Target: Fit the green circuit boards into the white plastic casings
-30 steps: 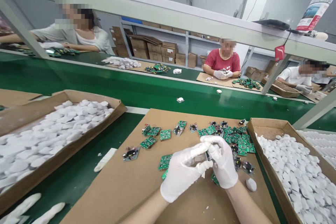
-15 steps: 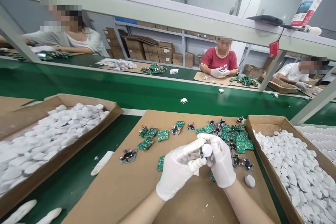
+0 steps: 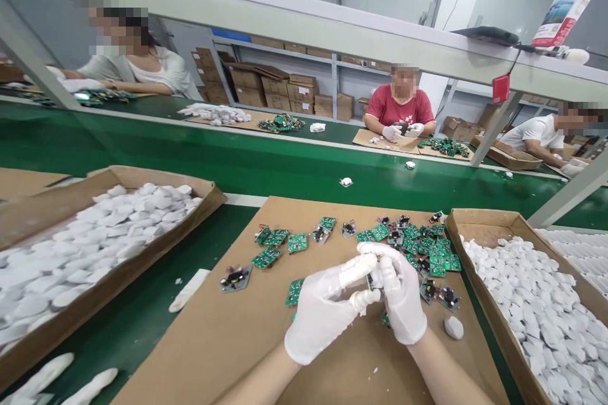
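Both hands wear white gloves and meet above the brown cardboard sheet [image 3: 204, 335]. My left hand [image 3: 327, 304] grips a circuit board with a white piece on it [image 3: 375, 278] between thumb and fingers. My right hand [image 3: 399, 291] closes on the same board from the right, its fingers covering much of the white piece. Green circuit boards [image 3: 427, 247] lie in a pile beyond my right hand, and a few more [image 3: 297, 242] are scattered farther left. A round white piece [image 3: 453, 328] rests on the cardboard right of my right wrist.
Boxes of white pieces stand at left [image 3: 95, 240] and right [image 3: 536, 304]. A green conveyor [image 3: 266, 168] with spaced boards crosses beyond the cardboard. A metal frame [image 3: 304, 19] spans above it, holding a bottle [image 3: 565, 9]. Several people sit opposite.
My right fingers have closed further over the white piece, hiding more of it. The boards on the conveyor have shifted right. Across it, the hands of the person in red have moved apart.
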The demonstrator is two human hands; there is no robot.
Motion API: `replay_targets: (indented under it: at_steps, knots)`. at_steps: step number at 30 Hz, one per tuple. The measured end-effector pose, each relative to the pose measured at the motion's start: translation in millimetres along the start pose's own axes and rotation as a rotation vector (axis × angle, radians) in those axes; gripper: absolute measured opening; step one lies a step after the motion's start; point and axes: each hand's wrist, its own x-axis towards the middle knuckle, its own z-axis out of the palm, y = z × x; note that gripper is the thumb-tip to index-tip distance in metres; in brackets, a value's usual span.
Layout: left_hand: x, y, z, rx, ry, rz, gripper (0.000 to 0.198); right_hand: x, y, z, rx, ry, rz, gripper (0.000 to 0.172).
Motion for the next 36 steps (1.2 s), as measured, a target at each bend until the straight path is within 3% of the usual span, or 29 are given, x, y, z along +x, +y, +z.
replay_targets:
  at_steps: [5, 8, 13, 17, 21, 26, 28, 31, 36]
  knots:
    - [1.1, -0.4, -0.5, 0.035, -0.013, 0.124, 0.036, -3.6, 5.6, 2.2, -0.055, 0.001, -0.084, 0.033]
    - [0.9, 0.0, 0.4, -0.015, -0.016, 0.139, 0.040, -4.9, 5.4, 3.5, -0.007, -0.026, -0.011, 0.040]
    - [-1.9, 5.3, 0.9, -0.085, 0.033, -0.078, 0.034, -0.9, -3.2, 1.0, 0.287, -0.074, 0.230, 0.055]
    - [-3.4, 5.9, 0.7, -0.093, 0.126, -0.208, 0.034, 6.5, -4.1, -2.8, 0.226, -0.101, 0.312, 0.050]
    - [-3.3, 2.7, 1.5, 0.037, 0.129, -0.169, 0.030, 10.0, -2.3, -2.7, 0.259, -0.145, 0.330, 0.053]
    - [1.9, 4.5, 2.8, 0.164, 0.063, -0.099, 0.030, 12.6, -0.7, -3.0, 0.368, -0.042, 0.307, 0.039]
    - [5.5, 7.2, 2.2, 0.090, 0.037, -0.156, 0.044, 14.0, 0.7, -4.2, 0.404, -0.021, 0.301, 0.035]
    - [11.9, 11.7, 1.0, -0.053, -0.005, -0.348, 0.069, 14.8, 3.1, -5.4, 0.459, -0.009, 0.311, 0.034]
    - [16.7, 12.6, 3.7, -0.279, -0.180, -0.567, 0.074, 11.7, 3.1, -5.5, 0.373, -0.021, 0.294, 0.029]
